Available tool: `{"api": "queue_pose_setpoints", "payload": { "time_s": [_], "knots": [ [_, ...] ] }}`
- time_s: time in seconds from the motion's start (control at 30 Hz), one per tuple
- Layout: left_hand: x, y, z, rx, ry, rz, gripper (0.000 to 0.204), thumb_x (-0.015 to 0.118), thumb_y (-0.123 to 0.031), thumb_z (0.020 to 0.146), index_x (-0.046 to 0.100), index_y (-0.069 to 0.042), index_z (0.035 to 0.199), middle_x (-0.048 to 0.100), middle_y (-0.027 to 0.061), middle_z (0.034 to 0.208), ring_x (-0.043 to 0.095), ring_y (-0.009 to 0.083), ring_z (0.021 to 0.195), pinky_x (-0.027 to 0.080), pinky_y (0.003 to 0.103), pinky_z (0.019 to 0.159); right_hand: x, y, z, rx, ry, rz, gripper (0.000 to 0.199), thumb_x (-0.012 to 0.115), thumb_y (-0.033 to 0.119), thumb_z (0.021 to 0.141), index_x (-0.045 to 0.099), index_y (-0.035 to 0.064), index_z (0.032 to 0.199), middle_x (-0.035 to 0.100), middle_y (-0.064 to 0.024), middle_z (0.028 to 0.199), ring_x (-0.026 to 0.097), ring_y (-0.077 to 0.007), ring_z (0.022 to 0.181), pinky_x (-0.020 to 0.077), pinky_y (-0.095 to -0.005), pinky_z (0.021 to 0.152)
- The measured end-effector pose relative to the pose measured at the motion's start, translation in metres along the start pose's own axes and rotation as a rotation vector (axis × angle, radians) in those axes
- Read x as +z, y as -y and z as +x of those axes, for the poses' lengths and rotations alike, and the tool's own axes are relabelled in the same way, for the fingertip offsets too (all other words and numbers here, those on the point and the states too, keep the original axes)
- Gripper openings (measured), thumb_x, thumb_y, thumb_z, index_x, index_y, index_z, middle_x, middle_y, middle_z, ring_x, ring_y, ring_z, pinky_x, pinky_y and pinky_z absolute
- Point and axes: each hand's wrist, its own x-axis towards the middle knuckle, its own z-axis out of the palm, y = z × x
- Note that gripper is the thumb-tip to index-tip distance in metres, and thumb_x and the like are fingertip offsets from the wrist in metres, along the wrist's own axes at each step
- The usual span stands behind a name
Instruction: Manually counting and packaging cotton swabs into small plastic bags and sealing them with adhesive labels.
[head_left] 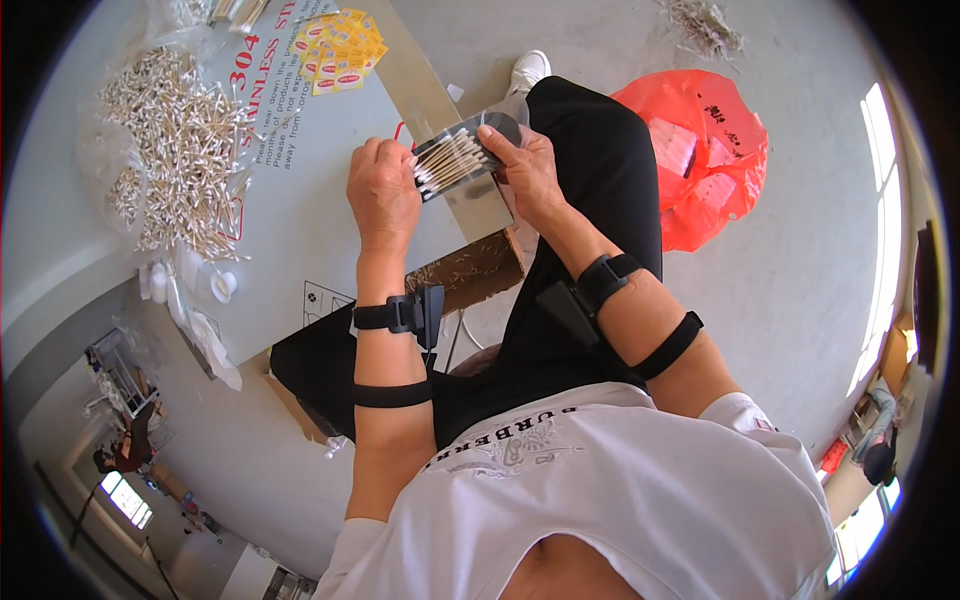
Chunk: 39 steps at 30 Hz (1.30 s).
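Observation:
My right hand (530,172) grips a small dark plastic pouch (507,126) with a clear front, its thumb pressed on top. Inside, a row of cotton swabs (450,160) with white tips and pale sticks shows, lying side by side at a slant. At the pouch's left end is my left hand (384,192), its fingers curled closed against the edge. What those fingers pinch, if anything, is hidden. Both hands are above the right edge of the grey table (290,225).
A large heap of loose cotton swabs (180,150) spills from a clear bag on the table's left. Yellow stickers (340,60) lie at the far edge. Below the table edge stands an open cardboard box (475,275). A red plastic bag (735,135) rests on the floor, right.

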Motion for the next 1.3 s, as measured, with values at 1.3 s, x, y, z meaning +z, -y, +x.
{"api": "queue_pose_setpoints", "payload": {
  "time_s": [1.3],
  "knots": [
    [0.033,-0.027,-0.019,-0.234,-0.319,-0.850,0.048,0.047,-0.023,0.101,0.035,0.001,0.140,0.033,0.0196,0.147,0.031,0.0298,0.138,0.024,0.042,0.114,-0.003,-0.009,0.008,0.022,-0.071,-0.087,0.029,0.070,0.029,0.089,0.069,0.0021,0.077,0.061,0.0045,0.067,0.049,-0.0039,0.060,0.0417,-0.0241,0.054]
  ]
}}
